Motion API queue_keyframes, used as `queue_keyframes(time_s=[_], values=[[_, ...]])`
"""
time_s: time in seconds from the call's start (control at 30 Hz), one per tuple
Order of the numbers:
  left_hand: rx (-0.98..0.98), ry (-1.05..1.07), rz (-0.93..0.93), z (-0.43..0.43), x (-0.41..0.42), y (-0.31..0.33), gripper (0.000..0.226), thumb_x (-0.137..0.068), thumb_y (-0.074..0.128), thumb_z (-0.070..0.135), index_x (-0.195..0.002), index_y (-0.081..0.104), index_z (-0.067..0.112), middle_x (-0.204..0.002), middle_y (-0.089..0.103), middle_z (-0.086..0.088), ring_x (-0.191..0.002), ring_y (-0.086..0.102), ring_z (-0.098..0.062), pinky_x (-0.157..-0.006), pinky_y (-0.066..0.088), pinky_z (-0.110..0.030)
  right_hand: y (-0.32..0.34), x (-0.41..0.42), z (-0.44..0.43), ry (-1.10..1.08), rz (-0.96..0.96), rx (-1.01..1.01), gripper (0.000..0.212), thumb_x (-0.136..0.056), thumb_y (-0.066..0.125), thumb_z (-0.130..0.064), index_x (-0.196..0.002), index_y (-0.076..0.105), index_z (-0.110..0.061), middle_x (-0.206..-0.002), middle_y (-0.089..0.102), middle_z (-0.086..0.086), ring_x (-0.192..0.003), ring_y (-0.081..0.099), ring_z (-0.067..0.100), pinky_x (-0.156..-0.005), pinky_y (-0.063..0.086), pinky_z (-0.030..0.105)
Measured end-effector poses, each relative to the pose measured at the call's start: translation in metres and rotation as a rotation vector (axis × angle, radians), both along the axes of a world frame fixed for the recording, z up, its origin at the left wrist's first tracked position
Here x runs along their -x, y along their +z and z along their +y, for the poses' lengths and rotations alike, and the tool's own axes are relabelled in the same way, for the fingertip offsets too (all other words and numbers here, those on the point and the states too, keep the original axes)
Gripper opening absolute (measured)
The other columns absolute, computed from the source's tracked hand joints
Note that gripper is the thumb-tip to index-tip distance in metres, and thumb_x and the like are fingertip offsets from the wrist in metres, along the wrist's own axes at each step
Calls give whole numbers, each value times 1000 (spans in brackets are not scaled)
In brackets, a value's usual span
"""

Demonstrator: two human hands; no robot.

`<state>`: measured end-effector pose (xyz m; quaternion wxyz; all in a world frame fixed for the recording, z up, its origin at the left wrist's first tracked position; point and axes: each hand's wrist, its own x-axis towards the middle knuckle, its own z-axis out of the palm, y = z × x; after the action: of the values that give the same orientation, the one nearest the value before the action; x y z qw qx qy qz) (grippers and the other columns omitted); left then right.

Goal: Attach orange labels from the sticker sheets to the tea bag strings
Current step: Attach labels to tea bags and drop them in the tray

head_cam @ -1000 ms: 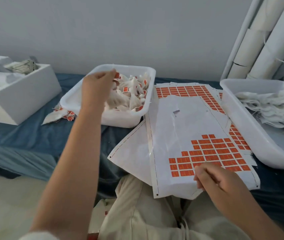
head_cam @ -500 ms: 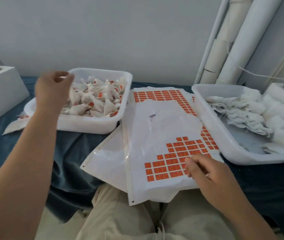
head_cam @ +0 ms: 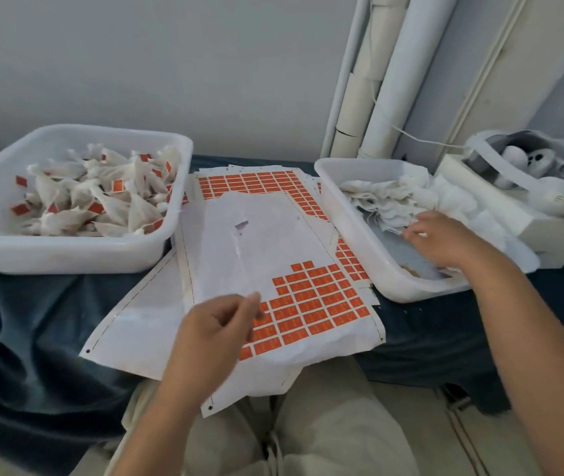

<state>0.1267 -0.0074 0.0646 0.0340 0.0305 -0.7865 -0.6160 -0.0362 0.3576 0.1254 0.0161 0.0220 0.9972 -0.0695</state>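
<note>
Right hand (head_cam: pixel 442 238) inside right tub (head_cam: pixel 352 214), fingertips (head_cam: pixel 411 231) stretched onto the pile of unlabelled tea bags (head_cam: pixel 387 201); pinching 1 or only touching, cannot tell. Left hand (head_cam: pixel 215 324) near, over the near-left part of the top sticker sheet (head_cam: pixel 256 242), fingers loosely curled, nothing seen in them. Orange labels (head_cam: pixel 315 300) in a block at the near right of that sheet, more on a second sheet (head_cam: pixel 249 183) showing at the far end. Labelled bags (head_cam: pixel 102 201) heaped in left tub (head_cam: pixel 67 259).

Likely trouble from here, as judgement:
- Lifting 2 or 3 bags instead of 1 (thin, packed tight, strings probably tangled), then dragging a clump over the tub wall.
- Losing the string end inside the pile, no clean place for a label.
- Top sheet overhanging onto the lap with no hand pressing it: sliding or buckling during a peel.
- Label folding on itself or sticking to a finger, given small size and 1-handed peel.
- Closing a label crooked or beside the string, so no hold.
- Dropping an unlabelled bag into left tub, mixing done with undone.
</note>
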Motion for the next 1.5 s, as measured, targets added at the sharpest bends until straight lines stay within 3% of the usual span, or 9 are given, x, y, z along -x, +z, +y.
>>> queue_keyframes(time_s=[0.13, 0.27, 0.43, 0.6, 0.7, 0.83, 1.1, 1.27, 1.5], values=[[-83, -61, -30, 18, -4, -12, 40, -81, 55, 62, -78, 77, 29, -82, 76, 22, -80, 74, 4, -60, 50, -4, -18, 47, 8, 123, -206, -376, 41, -112, 39, -35, -147, 60, -30, -171, 30, 4, -154, 29, 32, -122, 30, 40], [-57, -75, -25, 18, -4, -21, 46, -84, 55, 63, -75, 73, 21, -89, 77, 23, -85, 74, 3, -65, 51, -6, -30, 67, 4, 113, -192, -510, 37, -107, 38, -40, -129, 67, -30, -145, 56, 2, -134, 43, 32, -108, 44, 45], [8, -52, -25, 20, -7, -22, 44, -88, 56, 61, -62, 66, 26, -83, 75, 18, -73, 70, -2, -56, 44, -5, -38, 67, 4, 1, -251, -539, 39, -106, 42, -38, -135, 60, -19, -144, 53, 14, -133, 46, 36, -109, 43, 47], [6, -82, -8, 19, -7, -21, 39, -83, 52, 68, -67, 69, 36, -90, 76, 21, -85, 73, 0, -67, 54, -9, -2, 50, 3, 46, 166, -138, 22, -100, 62, -19, -112, 79, -13, -125, 72, 13, -121, 58, 35, -98, 48, 39], [-45, -67, -11, 18, -6, -19, 40, -84, 55, 64, -74, 74, 30, -93, 77, 26, -87, 74, 3, -71, 58, -11, 29, 17, -12, 66, 325, 128, 18, -98, 69, -20, -98, 80, -35, -107, 77, -9, -96, 69, 14, -78, 46, 28], [-92, -25, 61, 18, -11, -10, 30, -87, 57, 60, -99, 72, 37, -93, 76, 23, -91, 74, -1, -72, 56, -11, 57, -40, -49, 224, 347, 410, 24, -98, 72, -25, -106, 72, -47, -97, 70, -25, -82, 68, -3, -65, 43, 23], [-9, -19, 224, 24, -27, 9, 67, -87, 69, 67, -146, 51, 41, -136, 61, 29, -125, 57, 9, -98, 46, -7, 38, -129, -136, 620, 130, 357, 36, -94, 66, -42, -123, 58, -62, -105, 66, -42, -96, 64, -16, -76, 45, -1], [-155, -148, 94, 19, -31, 14, 11, -94, 75, 40, -103, 81, 37, -95, 80, 11, -90, 73, -3, -77, 57, -19, 4, -147, -156, 585, 61, 803, 31, -96, 76, -24, -118, 70, -45, -104, 76, -16, -93, 75, 10, -78, 60, 22], [-133, -47, 110, 20, -27, 8, 27, -107, 58, 29, -89, 77, 35, -90, 78, 13, -84, 71, -1, -68, 49, -9, -23, -162, -151, 254, -51, 884, 7, -95, 72, -42, -92, 78, -42, -73, 71, -10, -60, 62, 2, -61, 54, 19]])
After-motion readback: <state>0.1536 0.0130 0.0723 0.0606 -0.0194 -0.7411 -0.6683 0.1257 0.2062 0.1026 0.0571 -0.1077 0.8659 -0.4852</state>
